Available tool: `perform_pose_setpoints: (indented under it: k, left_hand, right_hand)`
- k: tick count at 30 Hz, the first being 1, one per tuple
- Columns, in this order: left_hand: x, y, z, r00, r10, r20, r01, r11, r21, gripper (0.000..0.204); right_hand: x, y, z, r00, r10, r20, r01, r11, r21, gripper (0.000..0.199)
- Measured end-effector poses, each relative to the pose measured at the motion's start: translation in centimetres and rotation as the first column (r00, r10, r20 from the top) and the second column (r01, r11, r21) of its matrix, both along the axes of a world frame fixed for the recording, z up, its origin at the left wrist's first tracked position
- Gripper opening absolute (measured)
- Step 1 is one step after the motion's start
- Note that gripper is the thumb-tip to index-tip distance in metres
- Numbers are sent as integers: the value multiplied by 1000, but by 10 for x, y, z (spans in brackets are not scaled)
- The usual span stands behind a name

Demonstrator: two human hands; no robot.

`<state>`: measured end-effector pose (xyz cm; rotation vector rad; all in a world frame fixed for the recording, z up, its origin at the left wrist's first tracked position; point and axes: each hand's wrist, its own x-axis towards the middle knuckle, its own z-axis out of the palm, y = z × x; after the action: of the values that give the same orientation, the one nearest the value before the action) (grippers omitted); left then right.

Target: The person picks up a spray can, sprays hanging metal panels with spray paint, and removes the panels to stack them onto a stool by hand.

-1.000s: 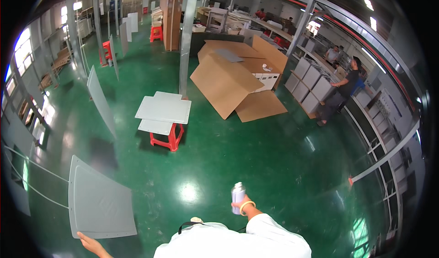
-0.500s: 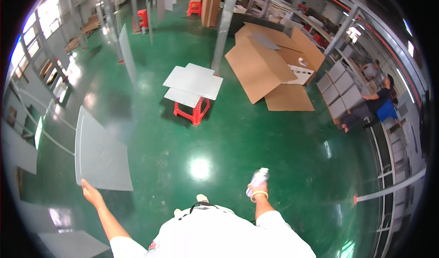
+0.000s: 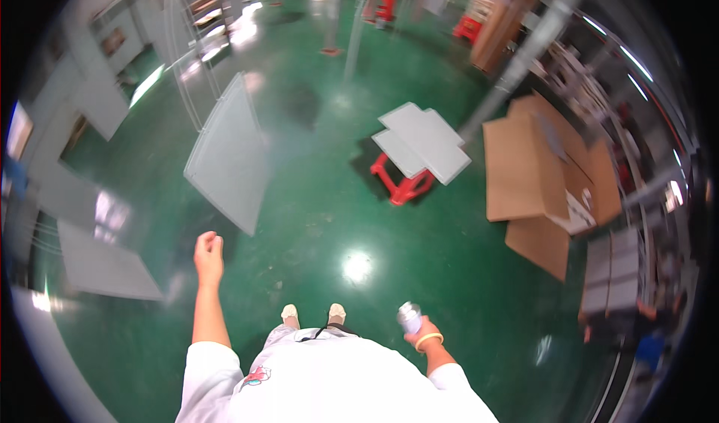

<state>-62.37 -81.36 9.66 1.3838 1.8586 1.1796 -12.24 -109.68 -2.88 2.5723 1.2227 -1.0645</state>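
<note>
My left hand is raised at the lower left with its fingers curled together, and nothing shows in them. Just beyond it a large grey flat panel hangs tilted from thin white lines, its lower corner apart from my fingers. At the lower right my right hand, with a yellow band at the wrist, grips a pale cylindrical can with a silvery top. The can is blurred, so its exact kind cannot be made out.
Ahead, several grey panels lie stacked on a red stool. An opened cardboard box spreads out on the right near a metal post. Another hanging grey panel is at the left. Green floor lies between.
My left hand has come off the grey panel's lower edge, and the panel has turned. The view has swung left, so the stool and box appear further right. The can stays in my right hand.
</note>
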Motion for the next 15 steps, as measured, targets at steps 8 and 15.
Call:
perform_pose_setpoints:
  k: [8,15]
  left_hand:
    - [-79,-110,-23,942,306,-136,-300,952,66,17]
    - [-205,-143,-1,711,702,43,-685,677,269,37]
  right_hand:
    - [-42,64,-60,-346,-487,-802,886,110,-450,50]
    - [-108,135,-74,681,-525,-510,731,533,426,69]
